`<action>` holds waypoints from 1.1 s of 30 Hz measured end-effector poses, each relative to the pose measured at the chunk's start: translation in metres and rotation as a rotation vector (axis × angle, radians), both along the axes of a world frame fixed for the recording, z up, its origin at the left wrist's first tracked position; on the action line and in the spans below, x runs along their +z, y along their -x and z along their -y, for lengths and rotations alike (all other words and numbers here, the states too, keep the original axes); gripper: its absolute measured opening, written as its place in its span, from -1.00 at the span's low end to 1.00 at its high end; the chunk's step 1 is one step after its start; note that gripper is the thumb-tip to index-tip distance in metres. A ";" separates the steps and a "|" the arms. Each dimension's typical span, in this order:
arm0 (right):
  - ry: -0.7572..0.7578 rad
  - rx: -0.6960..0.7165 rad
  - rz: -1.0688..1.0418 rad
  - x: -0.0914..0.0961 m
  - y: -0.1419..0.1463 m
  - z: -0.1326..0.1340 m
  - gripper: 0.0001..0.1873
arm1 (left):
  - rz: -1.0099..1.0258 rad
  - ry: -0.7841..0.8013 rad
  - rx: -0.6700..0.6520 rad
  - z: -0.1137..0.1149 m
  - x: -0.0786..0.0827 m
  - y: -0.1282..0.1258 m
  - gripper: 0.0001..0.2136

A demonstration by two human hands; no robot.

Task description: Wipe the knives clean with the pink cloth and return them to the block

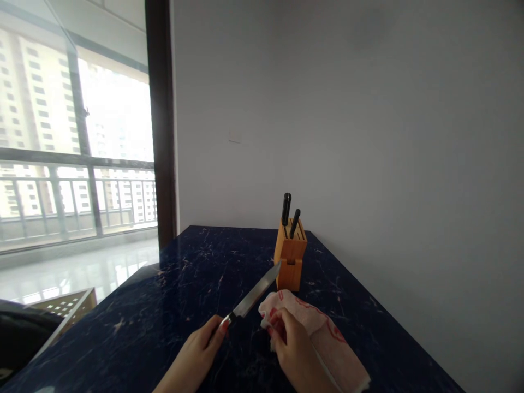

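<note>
My left hand [200,349] is closed round the handle of a kitchen knife [256,293]. The steel blade points up and to the right, its tip close to the wooden knife block [290,261]. My right hand [292,344] pinches a pale pink cloth with red markings [323,333] just right of the blade. The cloth trails down over my right wrist and onto the table. Two black-handled knives [286,210] stand in the block's slots.
The dark blue marbled table [172,305] runs back to a grey wall, with another wall on the right. A large window with a balcony rail fills the left. A perforated box [65,305] and a dark object lie low at the left.
</note>
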State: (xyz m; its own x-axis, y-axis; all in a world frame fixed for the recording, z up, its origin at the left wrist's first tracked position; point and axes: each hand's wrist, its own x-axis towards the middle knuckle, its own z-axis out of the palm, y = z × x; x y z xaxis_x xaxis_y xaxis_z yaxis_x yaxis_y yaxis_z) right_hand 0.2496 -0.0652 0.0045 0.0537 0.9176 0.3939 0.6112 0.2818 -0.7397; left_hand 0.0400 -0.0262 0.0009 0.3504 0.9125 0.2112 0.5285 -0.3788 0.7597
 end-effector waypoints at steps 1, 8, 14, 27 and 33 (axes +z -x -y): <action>-0.020 0.003 -0.040 0.002 0.001 0.001 -0.94 | -0.021 0.003 0.003 0.000 0.000 0.000 -0.61; -0.135 0.000 -0.213 0.012 0.000 0.005 -0.95 | -0.127 0.060 -0.019 -0.001 -0.008 -0.003 -0.55; -0.136 0.009 -0.185 0.009 0.005 0.009 -0.96 | -0.175 0.042 -0.011 0.000 -0.012 -0.006 -0.56; 0.059 0.117 -0.062 0.000 0.025 0.003 -0.86 | -0.348 -0.084 -0.018 0.015 -0.005 -0.015 -0.68; -0.013 0.020 0.062 -0.006 0.017 -0.007 -0.83 | -0.424 -0.081 -0.015 0.020 -0.002 -0.017 -0.65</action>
